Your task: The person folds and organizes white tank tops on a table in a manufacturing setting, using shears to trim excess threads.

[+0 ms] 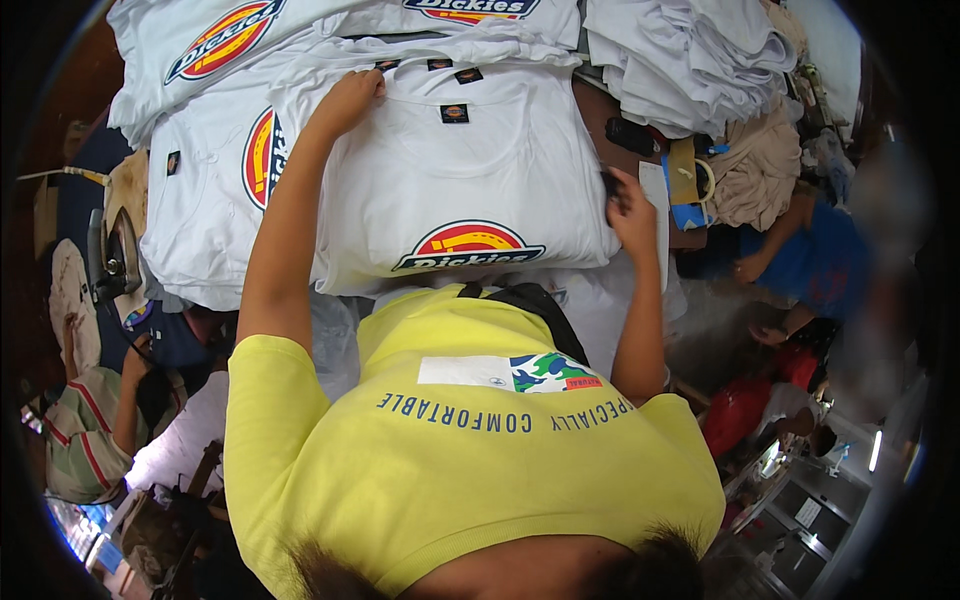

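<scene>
A yellow cotton shirt [450, 470] on the person's own torso fills the near view. Beyond it, the right hand [630, 212] is clenched around a small dark object [608, 183] at the right edge of a folded white T-shirt with a red-and-yellow emblem [470, 190]. Farther off, the left hand [350, 100] presses flat, fingers released, on that shirt's collar end atop the table's stacks.

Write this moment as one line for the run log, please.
left hand: flat on collar of white T-shirt | right hand: at shirt's right edge, holding small dark object | shirt atop stack
</scene>
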Tool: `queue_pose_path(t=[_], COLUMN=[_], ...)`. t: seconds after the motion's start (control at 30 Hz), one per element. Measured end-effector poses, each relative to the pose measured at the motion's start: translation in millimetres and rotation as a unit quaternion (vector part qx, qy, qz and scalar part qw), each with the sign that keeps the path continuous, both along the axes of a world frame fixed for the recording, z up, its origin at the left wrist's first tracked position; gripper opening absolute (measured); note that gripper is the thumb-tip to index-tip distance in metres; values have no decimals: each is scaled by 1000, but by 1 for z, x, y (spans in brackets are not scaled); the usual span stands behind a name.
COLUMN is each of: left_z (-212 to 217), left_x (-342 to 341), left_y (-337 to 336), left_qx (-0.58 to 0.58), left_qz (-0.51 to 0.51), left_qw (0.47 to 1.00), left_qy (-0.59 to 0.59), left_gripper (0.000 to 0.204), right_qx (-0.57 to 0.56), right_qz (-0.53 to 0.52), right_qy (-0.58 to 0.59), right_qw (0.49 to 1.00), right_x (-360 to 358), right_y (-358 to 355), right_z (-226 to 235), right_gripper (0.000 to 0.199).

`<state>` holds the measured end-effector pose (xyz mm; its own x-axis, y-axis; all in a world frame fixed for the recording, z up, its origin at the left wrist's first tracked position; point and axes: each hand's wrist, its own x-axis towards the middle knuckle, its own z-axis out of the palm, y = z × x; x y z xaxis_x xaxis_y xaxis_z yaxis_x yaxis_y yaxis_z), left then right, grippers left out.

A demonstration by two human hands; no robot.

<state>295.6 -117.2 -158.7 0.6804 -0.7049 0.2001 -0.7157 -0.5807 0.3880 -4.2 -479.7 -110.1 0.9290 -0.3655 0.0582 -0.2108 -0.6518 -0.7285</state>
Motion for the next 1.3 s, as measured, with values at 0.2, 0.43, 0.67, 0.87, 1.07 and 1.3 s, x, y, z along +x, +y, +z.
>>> queue_pose_path(t=[0.2, 0.43, 0.67, 0.87, 1.07, 1.3], left_z=[10, 23, 12, 18, 19, 18], left_x=[16, 18, 22, 22, 22, 23], left_y=[-8, -15, -12, -14, -13, -12], left_qx=[67, 142, 132, 136, 129, 106], left_qz=[-20, -22, -17, -22, -19, -7], left_qw=[994, 987, 988, 985, 985, 987], left_qy=[84, 76, 78, 101, 113, 119], left_gripper=[17, 19, 20, 20, 20, 18], right_qx=[-105, -207, -203, -199, -202, -204], right_qz=[147, 217, 240, 243, 248, 245], right_qy=[-21, -16, -7, -27, -31, -13], right_qw=[983, 954, 949, 949, 947, 948], right_x=[102, 162, 178, 186, 188, 189], right_y=[102, 123, 133, 137, 140, 136], right_z=[-5, -12, -8, -13, -15, -17], right_gripper=[37, 32, 30, 30, 29, 30])
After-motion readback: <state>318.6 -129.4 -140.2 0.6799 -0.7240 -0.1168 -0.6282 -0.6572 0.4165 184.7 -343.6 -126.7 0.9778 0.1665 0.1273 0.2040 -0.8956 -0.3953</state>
